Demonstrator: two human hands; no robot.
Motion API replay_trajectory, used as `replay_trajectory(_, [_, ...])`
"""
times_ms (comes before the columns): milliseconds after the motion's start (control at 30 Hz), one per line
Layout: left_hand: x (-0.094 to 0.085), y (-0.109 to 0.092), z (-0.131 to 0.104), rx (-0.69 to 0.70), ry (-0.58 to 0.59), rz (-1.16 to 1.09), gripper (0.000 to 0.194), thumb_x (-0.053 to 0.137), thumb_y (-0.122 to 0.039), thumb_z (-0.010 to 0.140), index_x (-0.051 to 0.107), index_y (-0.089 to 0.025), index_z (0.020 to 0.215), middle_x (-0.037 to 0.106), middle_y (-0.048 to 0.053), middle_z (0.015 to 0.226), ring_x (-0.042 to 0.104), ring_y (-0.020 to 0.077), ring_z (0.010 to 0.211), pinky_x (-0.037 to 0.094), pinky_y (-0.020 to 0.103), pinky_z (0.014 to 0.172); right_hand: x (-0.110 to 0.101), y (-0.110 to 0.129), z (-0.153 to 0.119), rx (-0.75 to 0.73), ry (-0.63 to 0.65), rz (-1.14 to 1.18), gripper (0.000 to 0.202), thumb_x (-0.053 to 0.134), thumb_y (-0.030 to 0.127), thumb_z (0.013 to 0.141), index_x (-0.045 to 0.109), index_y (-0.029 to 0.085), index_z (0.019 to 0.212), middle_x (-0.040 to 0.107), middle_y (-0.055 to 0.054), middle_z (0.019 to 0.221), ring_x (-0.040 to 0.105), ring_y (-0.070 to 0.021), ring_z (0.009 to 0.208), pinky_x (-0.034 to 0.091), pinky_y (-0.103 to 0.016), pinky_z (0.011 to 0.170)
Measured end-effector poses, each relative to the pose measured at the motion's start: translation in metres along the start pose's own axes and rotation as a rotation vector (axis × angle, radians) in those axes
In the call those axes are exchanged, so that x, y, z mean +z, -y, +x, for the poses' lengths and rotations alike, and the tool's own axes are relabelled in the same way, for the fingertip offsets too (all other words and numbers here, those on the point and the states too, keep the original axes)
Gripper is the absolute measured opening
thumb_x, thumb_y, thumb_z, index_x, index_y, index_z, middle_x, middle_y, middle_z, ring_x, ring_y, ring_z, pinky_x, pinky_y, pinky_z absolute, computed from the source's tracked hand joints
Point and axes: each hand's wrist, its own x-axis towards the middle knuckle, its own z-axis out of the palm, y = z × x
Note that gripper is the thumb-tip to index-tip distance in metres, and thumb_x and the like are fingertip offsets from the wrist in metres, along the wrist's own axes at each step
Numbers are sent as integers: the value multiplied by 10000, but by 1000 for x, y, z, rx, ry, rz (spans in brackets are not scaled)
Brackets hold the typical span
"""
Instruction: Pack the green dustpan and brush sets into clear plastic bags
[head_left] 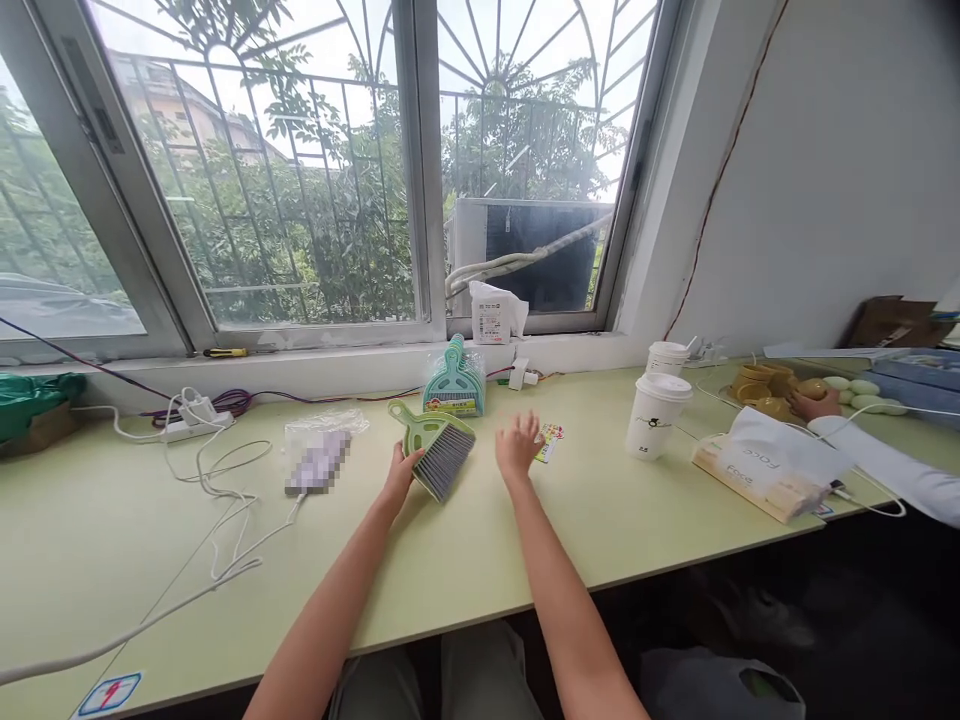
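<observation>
My left hand (399, 474) grips a green dustpan (422, 428) with a grey-bristled brush (445, 462) nested in it, tilted above the table. The thumb lies over the dustpan's edge. My right hand (517, 446) is to the right of the brush, its fingers spread and curled a little, with nothing visible in them. A small colourful card (551, 442) lies just beyond that hand, partly covered by it; whether the fingers touch it I cannot tell. Behind the brush, a stack of teal dustpans (454, 380) in clear wrapping leans near the windowsill.
Two lidded paper cups (649, 430) and a tissue pack (757, 470) stand to the right. A pixelated object (319, 462), white cables (238, 500) and a power strip (196, 425) occupy the left. Another person's hand (816, 405) touches yellowish items at far right.
</observation>
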Motion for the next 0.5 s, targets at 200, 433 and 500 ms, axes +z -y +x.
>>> replay_trajectory(200, [-25, -15, 6, 66, -69, -43, 390, 698, -183, 685, 525, -219, 1033, 634, 54, 1027, 639, 131, 842, 532, 220, 684, 16, -13, -4, 81, 341, -175, 578, 444, 320, 909, 372, 70, 1426, 322, -274, 1479, 270, -358, 1392, 194, -560, 1062])
replay_trajectory(433, [-42, -14, 16, 99, -159, -8, 409, 655, -140, 690, 507, -237, 1058, 614, 44, 1009, 634, 124, 863, 539, 222, 699, 24, 36, -44, -472, 441, -65, 369, 433, 110, 889, 645, 278, 1140, 688, -68, 1080, 573, -188, 1057, 202, -384, 1040])
replay_trajectory(500, [-45, -13, 18, 83, -186, -8, 394, 636, -131, 703, 499, -242, 1055, 614, 44, 1014, 635, 119, 862, 536, 217, 694, 24, 35, -44, -480, 406, -72, 403, 403, 54, 882, 695, 271, 1057, 667, -85, 1111, 557, -189, 1066, 233, -372, 981])
